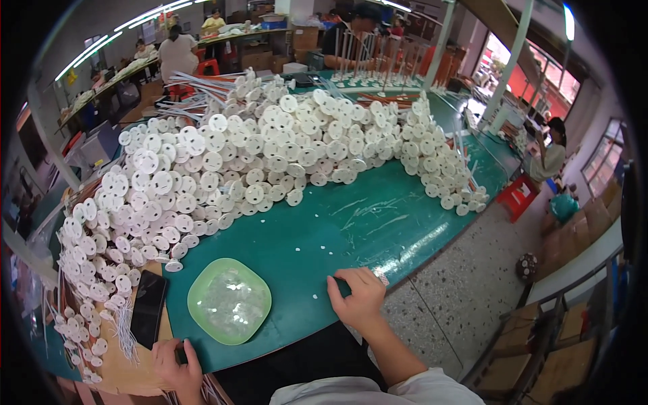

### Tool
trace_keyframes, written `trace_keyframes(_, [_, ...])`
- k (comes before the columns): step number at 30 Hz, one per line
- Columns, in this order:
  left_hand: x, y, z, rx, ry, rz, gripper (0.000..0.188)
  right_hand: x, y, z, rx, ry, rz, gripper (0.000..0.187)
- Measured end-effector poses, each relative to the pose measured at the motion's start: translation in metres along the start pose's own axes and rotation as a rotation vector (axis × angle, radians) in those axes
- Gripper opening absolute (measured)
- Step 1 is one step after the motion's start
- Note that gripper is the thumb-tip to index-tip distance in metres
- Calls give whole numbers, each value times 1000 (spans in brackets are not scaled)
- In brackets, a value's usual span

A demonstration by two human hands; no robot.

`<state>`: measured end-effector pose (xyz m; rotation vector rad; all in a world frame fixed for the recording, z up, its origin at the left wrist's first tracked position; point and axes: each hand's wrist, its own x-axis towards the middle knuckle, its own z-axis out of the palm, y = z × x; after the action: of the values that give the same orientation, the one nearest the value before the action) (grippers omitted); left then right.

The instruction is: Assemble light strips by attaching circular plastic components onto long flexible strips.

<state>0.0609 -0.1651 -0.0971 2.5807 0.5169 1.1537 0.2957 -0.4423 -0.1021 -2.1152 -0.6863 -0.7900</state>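
My left hand (pixel 179 368) rests at the table's near edge, its thumb and fingers apart and holding nothing I can see. Just above it lies a black smartphone (pixel 148 308) on brown cardboard. Over the table's right front edge is my right hand (pixel 358 302), loosely curled, with a gap between thumb and forefinger; no object shows in it. Between the hands stands a light green bowl (pixel 196 297) with many small clear pieces (pixel 233 304) in it. A big heap of white round discs (pixel 283 138) on leads spreads across the table beyond both hands.
A few tiny white bits lie on the green tabletop (pixel 324 226). Thin white strands (pixel 123 327) hang by the phone. Upright rods on a rack (pixel 381 57) stand at the back, near a person. Right of the table are a red stool (pixel 518 196) and another seated person.
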Motion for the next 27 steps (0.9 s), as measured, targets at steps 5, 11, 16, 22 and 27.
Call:
trace_keyframes(5, [-3, -4, 2, -13, -19, 11, 8, 2, 1, 0, 6, 28, 9, 10])
trace_keyframes(11, [-2, -1, 5, -13, -7, 8, 6, 2, 3, -2, 5, 26, 15, 10])
trace_keyframes(16, [-1, 0, -1, 5, 11, 14, 7, 4, -4, 0, 57, 7, -6, 11])
trace_keyframes(22, [5, 7, 0, 5, 30, -19, 10, 0, -1, -1, 41, 10, -13, 11])
trace_keyframes(27, [4, 5, -3, 6, 43, -18, 12, -2, -2, 0, 30, -12, -9, 11])
